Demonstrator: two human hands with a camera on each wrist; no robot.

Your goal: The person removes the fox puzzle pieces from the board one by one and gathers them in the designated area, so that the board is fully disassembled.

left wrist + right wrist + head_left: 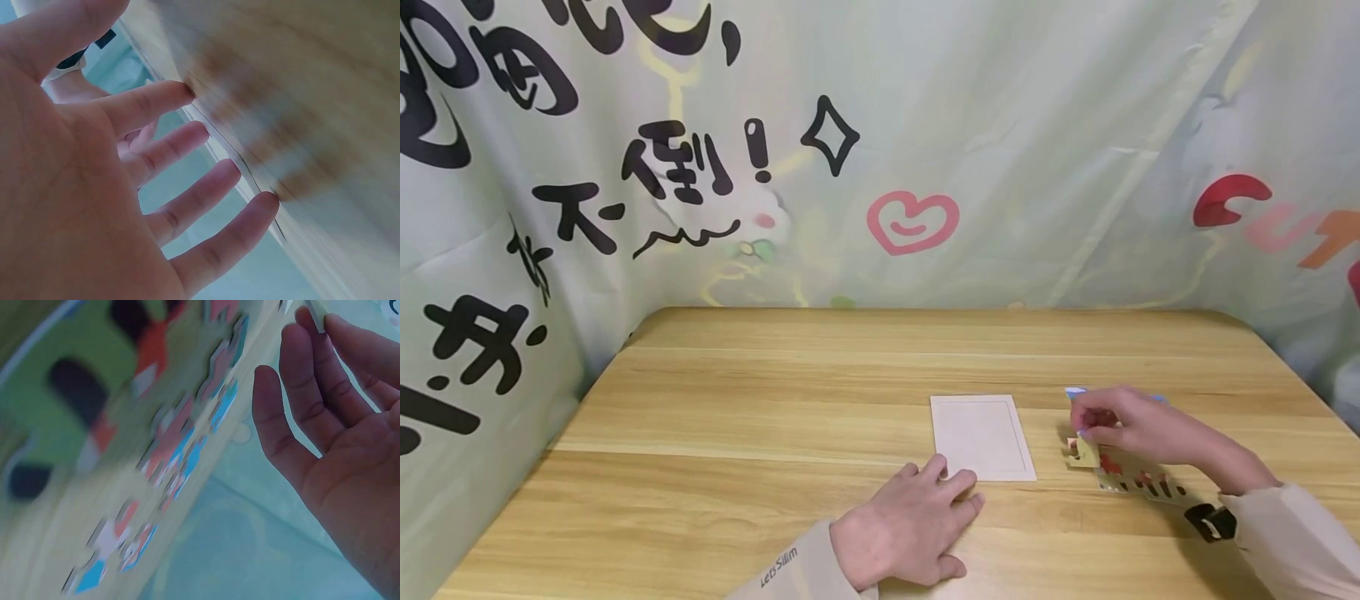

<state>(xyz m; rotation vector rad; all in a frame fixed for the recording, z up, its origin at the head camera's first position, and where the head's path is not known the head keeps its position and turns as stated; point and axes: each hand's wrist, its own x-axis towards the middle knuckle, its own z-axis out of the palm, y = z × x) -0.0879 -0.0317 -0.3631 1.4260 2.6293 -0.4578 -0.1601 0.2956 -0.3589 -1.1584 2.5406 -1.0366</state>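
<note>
My right hand [1142,423] pinches a jigsaw puzzle piece [1086,454] between thumb and fingertips, just above the table at right. In the right wrist view only a pale sliver of that piece shows at the fingertips. Under and around this hand lie several colourful puzzle pieces [109,540], partly hidden by it in the head view. Fingers spread, my left hand [917,523] is palm down at the near edge of a pale square board [981,437]. The left wrist view has the fingertips [265,203] at the tabletop and board edge; exact contact is hard to tell.
The wooden table [737,400] fills the lower view. A printed curtain [1000,125] hangs behind and beside it. A dark strap [1212,522] is on my right wrist, close to the sleeve. Blue-edged pieces [1073,392] show behind the right hand.
</note>
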